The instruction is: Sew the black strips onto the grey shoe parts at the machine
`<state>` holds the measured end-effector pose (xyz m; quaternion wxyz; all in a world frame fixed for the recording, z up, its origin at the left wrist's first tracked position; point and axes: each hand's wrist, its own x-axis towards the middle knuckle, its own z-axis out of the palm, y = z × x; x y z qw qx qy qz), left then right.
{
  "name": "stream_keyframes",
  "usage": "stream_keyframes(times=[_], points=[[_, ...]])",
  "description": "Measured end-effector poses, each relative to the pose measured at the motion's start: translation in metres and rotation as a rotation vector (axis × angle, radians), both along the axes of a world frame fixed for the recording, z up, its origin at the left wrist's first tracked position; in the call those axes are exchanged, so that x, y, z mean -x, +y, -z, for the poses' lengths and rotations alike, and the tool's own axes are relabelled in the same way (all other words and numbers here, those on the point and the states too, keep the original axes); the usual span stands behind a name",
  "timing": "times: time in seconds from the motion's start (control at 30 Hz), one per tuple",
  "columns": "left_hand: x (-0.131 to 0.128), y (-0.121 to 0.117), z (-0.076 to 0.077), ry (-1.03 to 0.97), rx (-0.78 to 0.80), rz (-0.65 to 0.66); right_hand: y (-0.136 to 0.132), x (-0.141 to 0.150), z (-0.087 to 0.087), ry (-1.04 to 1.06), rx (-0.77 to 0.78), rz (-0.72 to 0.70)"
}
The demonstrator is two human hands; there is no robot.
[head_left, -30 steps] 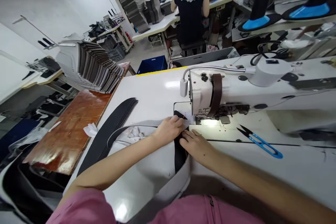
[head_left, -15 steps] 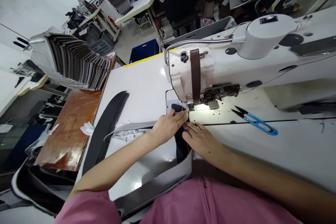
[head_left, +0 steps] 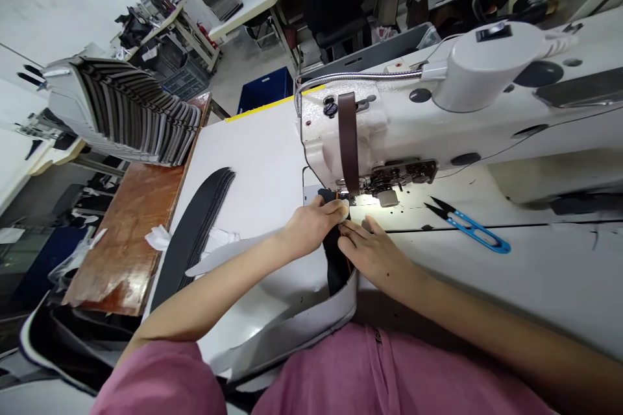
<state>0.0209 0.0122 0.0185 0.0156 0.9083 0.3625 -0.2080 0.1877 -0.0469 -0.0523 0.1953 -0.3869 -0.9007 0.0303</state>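
1. One sewing machine stands at the right of the white counter; one brown strap hangs down its head.
2. One black fabric strip, with an orange line along it, lies just left of and near the needle area; one grey band curves round on its near side.
3. One pair of blue-handled snips lies to the right, blades parted; one pile of dark curved pieces, too tightly layered to count, lies to the left.
4. Two hands, both on the black strip; the left hand is arched, fingers bent, fingertips down by the machine head; the right hand lies flatter and nearer, fingers partly extended, its tips almost meeting the left's; whether either pinches the strip or only presses it, I cannot tell.
5. Both forearms slant inward from the near side, the left bent at the elbow.
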Motion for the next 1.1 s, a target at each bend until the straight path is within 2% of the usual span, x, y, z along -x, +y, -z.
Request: stream_keyframes(times=[0.37,0.73,0.9,1.1], points=[[-0.021,0.013,-0.007,0.009,0.051,-0.069,0.015,-0.011,-0.006,-0.033,0.064,0.009],[-0.022,0.017,-0.007,-0.013,0.065,-0.127,0.014,-0.015,-0.003,-0.044,0.094,0.048],[-0.029,0.016,-0.017,0.031,0.072,-0.116,0.013,-0.015,-0.006,-0.051,0.079,0.058],[-0.041,0.021,-0.03,0.113,0.158,-0.146,0.013,-0.01,-0.005,-0.051,0.038,0.091]])
